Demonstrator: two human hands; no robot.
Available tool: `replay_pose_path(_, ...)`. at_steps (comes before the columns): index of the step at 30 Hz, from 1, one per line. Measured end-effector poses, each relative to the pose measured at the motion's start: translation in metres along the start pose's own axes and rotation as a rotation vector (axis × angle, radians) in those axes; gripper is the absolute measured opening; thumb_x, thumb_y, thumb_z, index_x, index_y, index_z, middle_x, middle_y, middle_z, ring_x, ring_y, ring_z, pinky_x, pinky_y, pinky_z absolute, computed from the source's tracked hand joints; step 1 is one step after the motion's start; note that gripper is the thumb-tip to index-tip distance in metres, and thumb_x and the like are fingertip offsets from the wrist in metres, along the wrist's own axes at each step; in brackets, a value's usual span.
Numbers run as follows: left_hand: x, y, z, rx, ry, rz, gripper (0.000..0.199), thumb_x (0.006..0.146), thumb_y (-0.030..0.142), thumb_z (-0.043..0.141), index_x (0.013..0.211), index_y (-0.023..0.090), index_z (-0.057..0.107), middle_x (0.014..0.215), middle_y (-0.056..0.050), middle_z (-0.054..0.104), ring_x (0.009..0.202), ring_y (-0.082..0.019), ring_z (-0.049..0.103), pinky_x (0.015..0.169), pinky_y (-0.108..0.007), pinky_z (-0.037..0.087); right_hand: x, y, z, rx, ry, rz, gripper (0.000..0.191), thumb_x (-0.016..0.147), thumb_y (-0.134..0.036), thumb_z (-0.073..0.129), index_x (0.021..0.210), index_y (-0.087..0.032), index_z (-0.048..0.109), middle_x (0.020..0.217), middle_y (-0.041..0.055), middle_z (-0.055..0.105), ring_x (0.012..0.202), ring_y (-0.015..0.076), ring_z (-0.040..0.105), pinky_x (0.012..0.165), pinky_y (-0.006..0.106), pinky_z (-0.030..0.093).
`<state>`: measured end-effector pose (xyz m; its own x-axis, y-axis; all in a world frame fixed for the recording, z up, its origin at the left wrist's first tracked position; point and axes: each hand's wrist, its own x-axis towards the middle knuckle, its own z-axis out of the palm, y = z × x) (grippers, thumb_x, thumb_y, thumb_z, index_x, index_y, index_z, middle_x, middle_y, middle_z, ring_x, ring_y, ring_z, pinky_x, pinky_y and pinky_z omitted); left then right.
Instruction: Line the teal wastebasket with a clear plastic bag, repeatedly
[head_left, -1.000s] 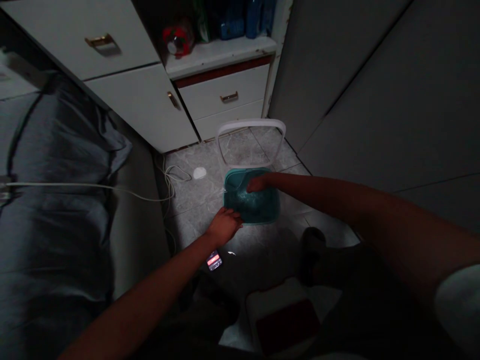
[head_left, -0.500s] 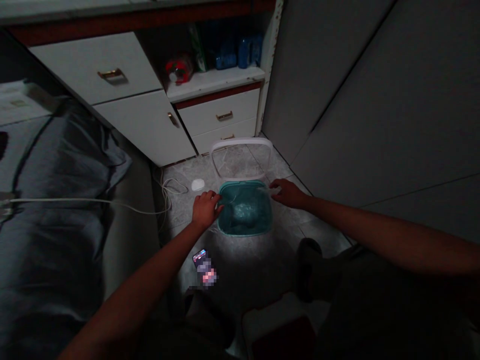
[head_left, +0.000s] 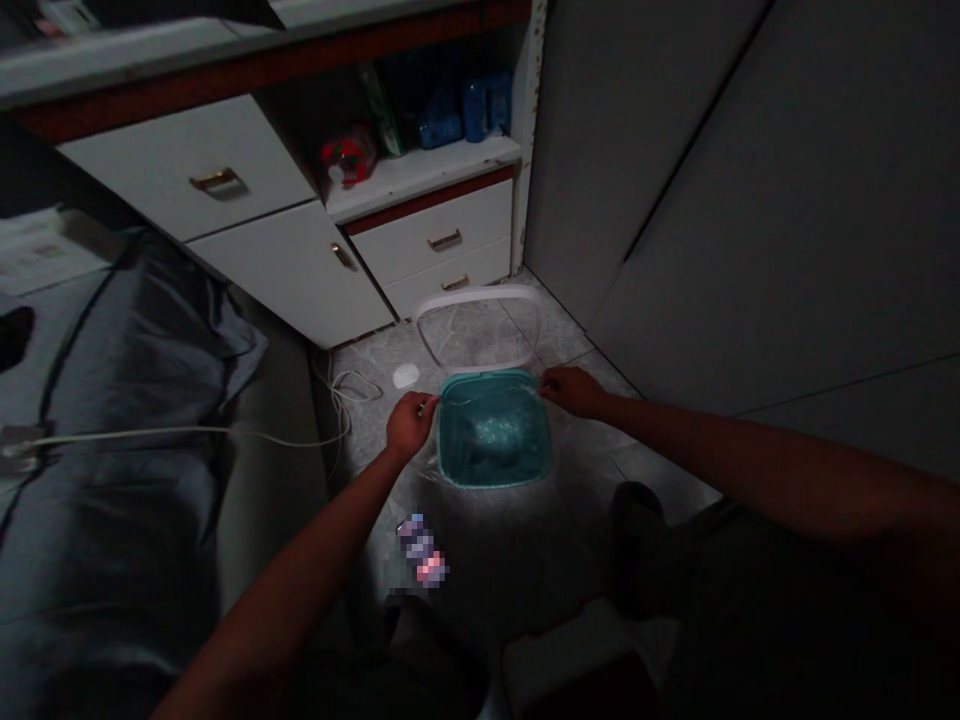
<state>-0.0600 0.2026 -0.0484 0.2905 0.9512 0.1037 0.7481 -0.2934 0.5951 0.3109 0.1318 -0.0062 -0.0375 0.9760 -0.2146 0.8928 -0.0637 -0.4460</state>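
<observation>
A teal bin (head_left: 495, 470) stands on the grey tiled floor, lined with a thin clear plastic bag (head_left: 491, 430) that spills over its rim. Behind it rises a pale rim frame (head_left: 480, 294), tipped up at the bin's back edge. My left hand (head_left: 411, 425) is at the bin's left back corner, thumb and fingers pinched on the bag's edge. At the right back corner, my right hand (head_left: 571, 390) has its fingers closed on the bag's other side.
A lit phone (head_left: 421, 550) lies on the floor in front left. A white oval object (head_left: 406, 376) and a coiled cable (head_left: 349, 395) lie left of the bin. White drawers (head_left: 442, 240) stand behind, a grey panel (head_left: 787, 230) at right, and a stool-like object (head_left: 570, 650) near my feet.
My left hand has gone from spread fingers over the bin's left edge to a pinch at its back corner. My right hand's fingers have closed more. The view has shifted slightly.
</observation>
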Motion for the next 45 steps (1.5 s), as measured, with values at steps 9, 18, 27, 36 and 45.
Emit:
replay_pose_path(9,0.034,-0.019,0.016,-0.064,-0.016,-0.155,0.041,0.097,0.052,0.052,0.089,0.020,0.076,0.091,-0.007,0.080,0.083,-0.022,0.070,0.080,-0.031,0.052,0.014,0.019,0.013,0.140,0.011,-0.030,0.031,0.085,-0.012,0.077,0.116,-0.014,0.074,0.122,0.0113,0.076,0.106,0.0199,0.071,0.096,0.028,0.050)
replay_pose_path(18,0.049,-0.023,0.025,-0.109,0.002,-0.167,0.038,0.095,0.048,0.052,0.081,0.020,0.073,0.083,-0.006,0.079,0.081,-0.022,0.071,0.080,-0.031,0.053,0.026,0.023,0.006,0.423,-0.100,0.232,0.013,0.095,-0.024,0.067,0.091,-0.013,0.073,0.084,0.0061,0.077,0.057,0.0095,0.059,0.056,0.020,0.044)
replay_pose_path(27,0.055,-0.025,0.031,-0.134,0.005,-0.161,0.037,0.093,0.048,0.053,0.077,0.020,0.071,0.080,-0.004,0.076,0.080,-0.021,0.070,0.078,-0.029,0.053,0.028,0.028,-0.004,0.540,-0.054,0.416,0.027,0.100,-0.030,0.066,0.086,-0.010,0.077,0.088,0.0101,0.078,0.051,0.0067,0.050,0.049,0.020,0.039)
replay_pose_path(36,0.063,-0.034,0.042,-0.169,-0.026,-0.145,0.037,0.093,0.047,0.051,0.072,0.021,0.066,0.078,-0.005,0.074,0.079,-0.020,0.068,0.076,-0.029,0.052,0.041,0.030,0.014,0.535,0.000,0.513,0.026,0.100,-0.034,0.070,0.100,-0.010,0.080,0.086,0.0090,0.078,0.050,0.0058,0.053,0.049,0.017,0.039)
replay_pose_path(45,0.058,-0.048,0.044,-0.090,-0.288,-0.232,0.038,0.098,0.041,0.052,0.081,0.016,0.075,0.085,-0.011,0.078,0.094,-0.028,0.073,0.087,-0.037,0.056,0.031,0.019,0.024,0.364,-0.215,0.559,0.038,0.106,-0.040,0.060,0.091,-0.010,0.078,0.074,0.0090,0.072,0.046,0.0079,0.052,0.045,0.020,0.037)
